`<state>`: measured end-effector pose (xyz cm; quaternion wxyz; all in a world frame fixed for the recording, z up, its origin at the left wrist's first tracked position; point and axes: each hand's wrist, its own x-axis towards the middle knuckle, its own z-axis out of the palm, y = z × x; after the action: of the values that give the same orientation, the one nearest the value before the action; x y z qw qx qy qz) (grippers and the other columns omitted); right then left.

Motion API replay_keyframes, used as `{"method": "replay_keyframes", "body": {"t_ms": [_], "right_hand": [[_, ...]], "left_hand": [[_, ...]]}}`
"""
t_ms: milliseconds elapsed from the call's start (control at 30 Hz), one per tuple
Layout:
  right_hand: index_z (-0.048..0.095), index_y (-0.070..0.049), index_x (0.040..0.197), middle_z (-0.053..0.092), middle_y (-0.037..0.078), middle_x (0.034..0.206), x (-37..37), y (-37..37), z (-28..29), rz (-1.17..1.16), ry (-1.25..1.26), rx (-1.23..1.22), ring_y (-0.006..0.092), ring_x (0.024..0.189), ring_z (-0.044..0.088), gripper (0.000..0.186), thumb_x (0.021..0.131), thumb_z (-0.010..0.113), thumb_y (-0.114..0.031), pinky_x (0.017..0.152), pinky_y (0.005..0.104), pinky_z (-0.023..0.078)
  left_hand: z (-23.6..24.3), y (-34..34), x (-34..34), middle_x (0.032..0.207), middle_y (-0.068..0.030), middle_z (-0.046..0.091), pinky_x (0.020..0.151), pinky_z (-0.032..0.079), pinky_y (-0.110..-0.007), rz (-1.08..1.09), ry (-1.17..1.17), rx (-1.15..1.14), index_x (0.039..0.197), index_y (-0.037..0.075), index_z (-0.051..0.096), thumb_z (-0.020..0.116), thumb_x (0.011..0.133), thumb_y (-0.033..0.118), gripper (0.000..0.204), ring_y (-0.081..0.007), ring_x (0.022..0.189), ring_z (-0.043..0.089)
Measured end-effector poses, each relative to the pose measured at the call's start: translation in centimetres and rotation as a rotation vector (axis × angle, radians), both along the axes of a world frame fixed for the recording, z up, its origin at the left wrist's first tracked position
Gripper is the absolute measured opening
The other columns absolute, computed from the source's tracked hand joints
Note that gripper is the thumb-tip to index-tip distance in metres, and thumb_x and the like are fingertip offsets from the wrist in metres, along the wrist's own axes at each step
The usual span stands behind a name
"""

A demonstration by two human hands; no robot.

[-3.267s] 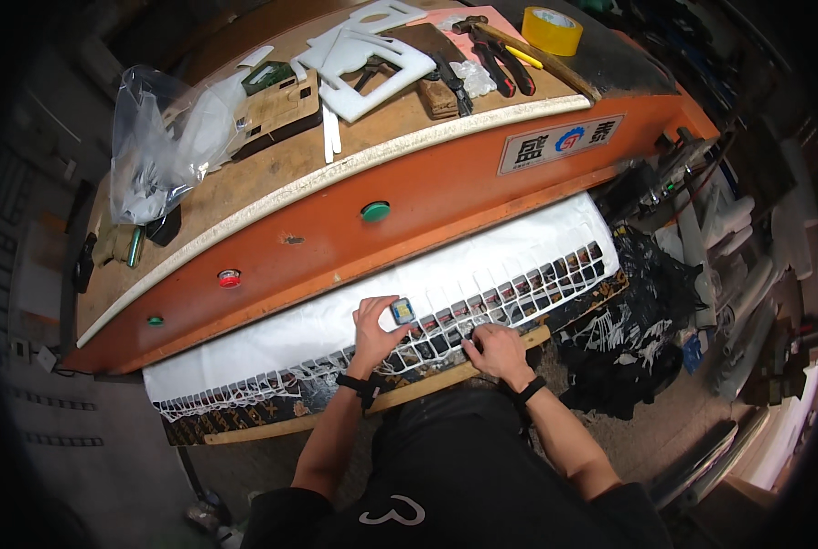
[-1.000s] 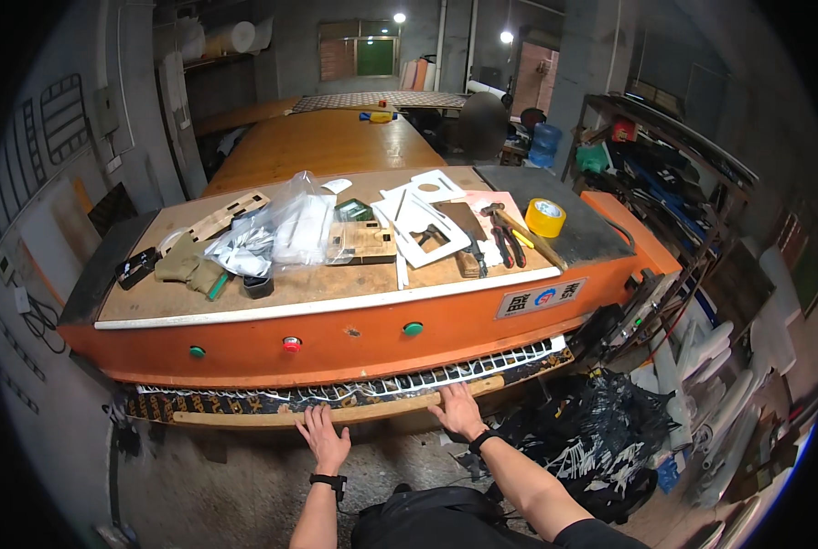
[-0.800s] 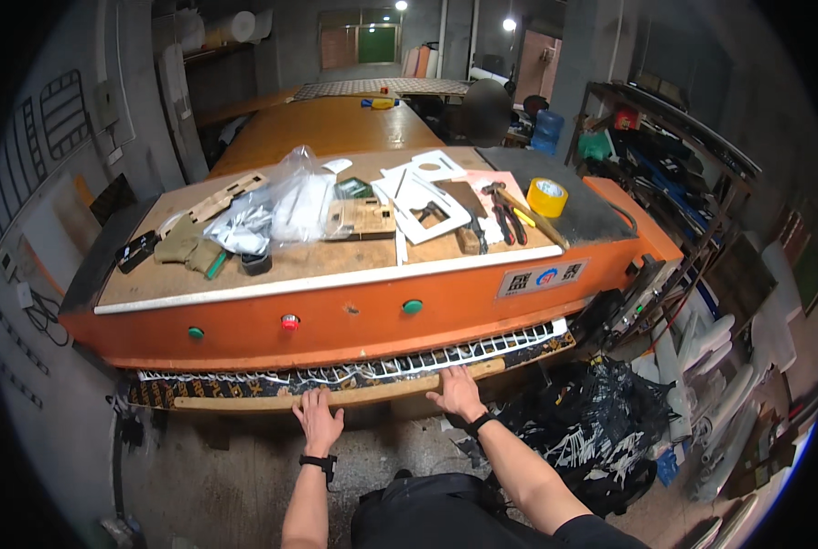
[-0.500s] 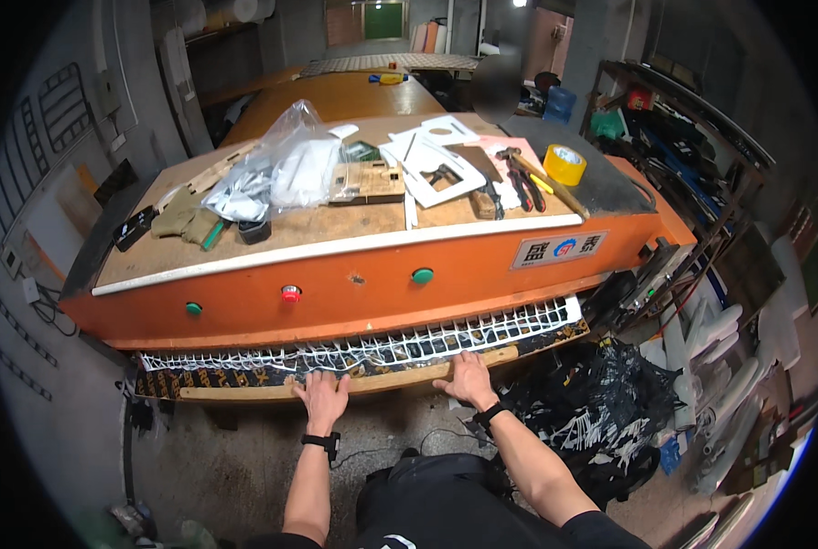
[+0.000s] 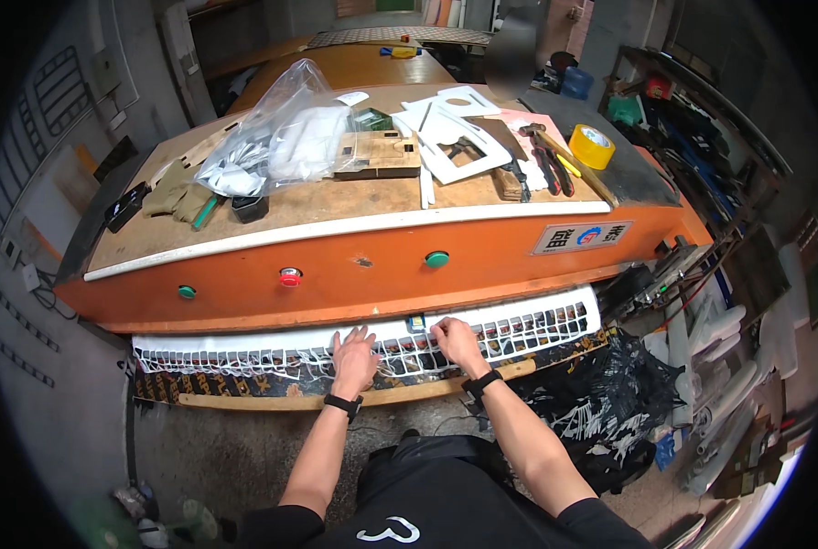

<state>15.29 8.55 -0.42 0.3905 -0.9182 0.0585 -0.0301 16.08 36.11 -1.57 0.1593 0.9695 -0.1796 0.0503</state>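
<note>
A white sheet [image 5: 272, 340], with rows of square cut-outs along its near edge, lies on a dark printed board [image 5: 221, 384] below the orange machine front. My left hand [image 5: 355, 360] rests on the sheet, fingers spread and palm down. Farther right, my right hand [image 5: 456, 342] touches the sheet near the cut-outs, its fingers bent and drawn together; what lies between the fingertips is hidden. Just left of those fingertips sits a small blue and yellow piece [image 5: 416, 323] on the sheet. A wooden strip [image 5: 400, 393] runs along the board's front edge.
The orange machine [image 5: 354, 274] has green and red buttons on its front. On top lie a clear plastic bag [image 5: 290, 137], white cut templates [image 5: 450, 142], a hammer [image 5: 560, 151], pliers and yellow tape [image 5: 592, 146]. Black scrap [image 5: 592, 393] is heaped on the floor at right.
The white sheet has come out toward me from under the machine, showing a plain band and the small blue piece. Both hands have moved from the front edge onto the sheet; the right fingers have closed.
</note>
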Motion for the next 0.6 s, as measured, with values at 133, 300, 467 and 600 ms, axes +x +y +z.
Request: {"method": "replay_keyframes", "body": {"t_ms": [133, 300, 467, 600], "right_hand": [[0.08, 0.003, 0.104, 0.079, 0.028, 0.099, 1.8, 1.0, -0.9, 0.002, 0.03, 0.038, 0.0457, 0.1, 0.076, 0.035, 0.101, 0.073, -0.031, 0.091, 0.0511, 0.059], [0.08, 0.003, 0.104, 0.079, 0.028, 0.096, 2.0, 0.1, -3.3, -0.083, 0.147, 0.063, 0.0442, 0.097, 0.078, 0.032, 0.099, 0.074, -0.028, 0.09, 0.0481, 0.061], [0.081, 0.003, 0.099, 0.081, 0.018, 0.085, 2.0, -0.3, -4.3, -0.202, 0.221, 0.318, 0.0271, 0.078, 0.08, 0.026, 0.097, 0.073, -0.022, 0.08, 0.0409, 0.062], [0.082, 0.003, 0.097, 0.08, 0.021, 0.085, 1.2, 2.8, -3.5, -0.075, 0.116, 0.151, 0.0342, 0.083, 0.081, 0.026, 0.096, 0.074, -0.022, 0.083, 0.0429, 0.063]], "left_hand": [[-1.3, -0.1, -0.5, 0.141, -0.009, 0.073, 0.126, 0.03, -0.065, 0.052, -0.035, -0.023, 0.125, 0.012, 0.082, 0.083, 0.088, 0.017, 0.037, -0.0294, 0.14, 0.062], [-1.5, 0.0, -1.8, 0.14, -0.0068, 0.074, 0.126, 0.03, -0.064, 0.08, -0.037, -0.077, 0.12, 0.013, 0.084, 0.084, 0.087, 0.015, 0.033, -0.0282, 0.139, 0.062], [0.4, 0.3, -1.5, 0.138, -0.0092, 0.074, 0.124, 0.031, -0.065, 0.078, 0.123, -0.128, 0.118, 0.01, 0.084, 0.087, 0.085, 0.02, 0.035, -0.0299, 0.135, 0.063], [1.5, -0.8, -0.1, 0.138, -0.013, 0.072, 0.12, 0.039, -0.054, 0.048, 0.181, -0.198, 0.128, 0.005, 0.077, 0.093, 0.079, 0.022, 0.055, -0.0336, 0.133, 0.061]]}}
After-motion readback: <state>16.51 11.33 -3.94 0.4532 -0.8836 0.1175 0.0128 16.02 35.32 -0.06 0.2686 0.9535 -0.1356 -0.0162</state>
